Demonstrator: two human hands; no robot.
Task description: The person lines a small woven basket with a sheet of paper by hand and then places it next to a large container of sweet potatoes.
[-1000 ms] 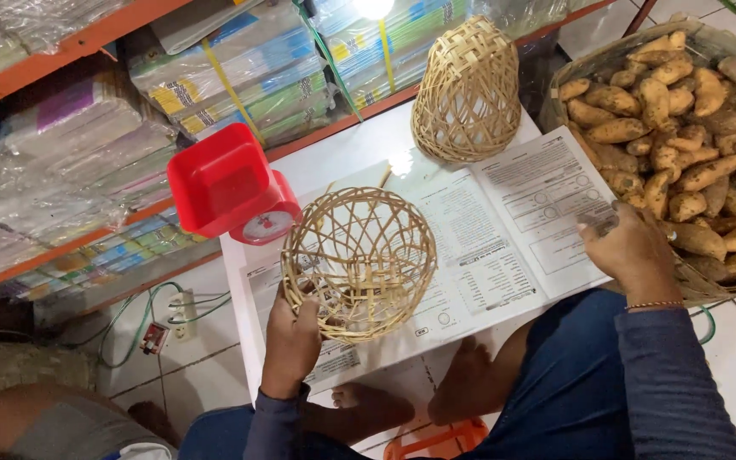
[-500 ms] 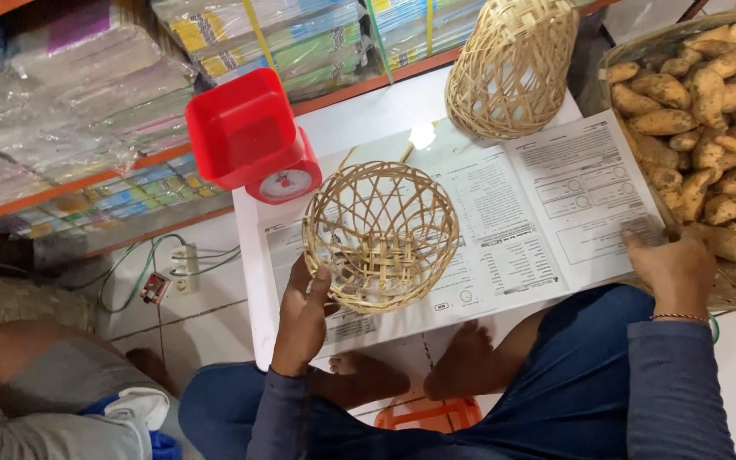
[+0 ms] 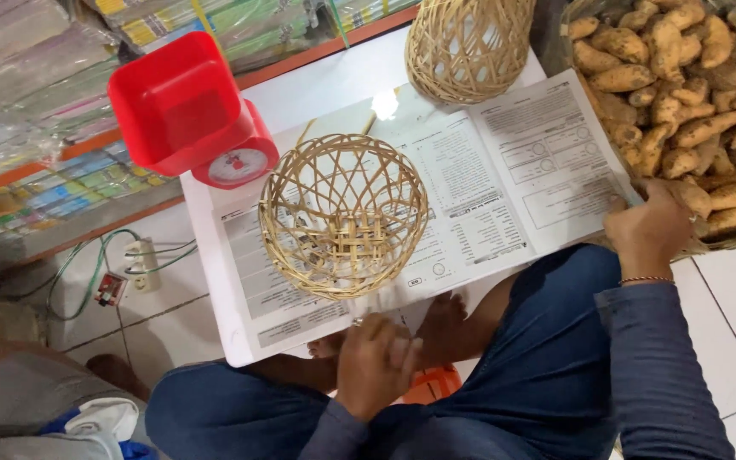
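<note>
Woven cane basket point(image 3: 342, 217) is being kept mouth-up on large printed sheet point(image 3: 504, 170), likely for easy loading. Left hand point(image 3: 376, 362) is being held at near edge of sheet, just below basket, fingers curled loosely, nothing seen gripped. Right hand point(image 3: 653, 230) is being rested on pile of sweet potatoes point(image 3: 683, 94), fingers bent over one; firm grip cannot be told. Second basket point(image 3: 468, 43) is being kept upturned beyond sheet. Red kitchen scale point(image 3: 189, 111) is being kept beside basket. Plastic-wrapped flat packets point(image 3: 36, 111), multicoloured, are being stacked on orange-edged shelf.

Basket point(image 3: 342, 217) and scale point(image 3: 193, 111) on board point(image 3: 215, 255)
</note>
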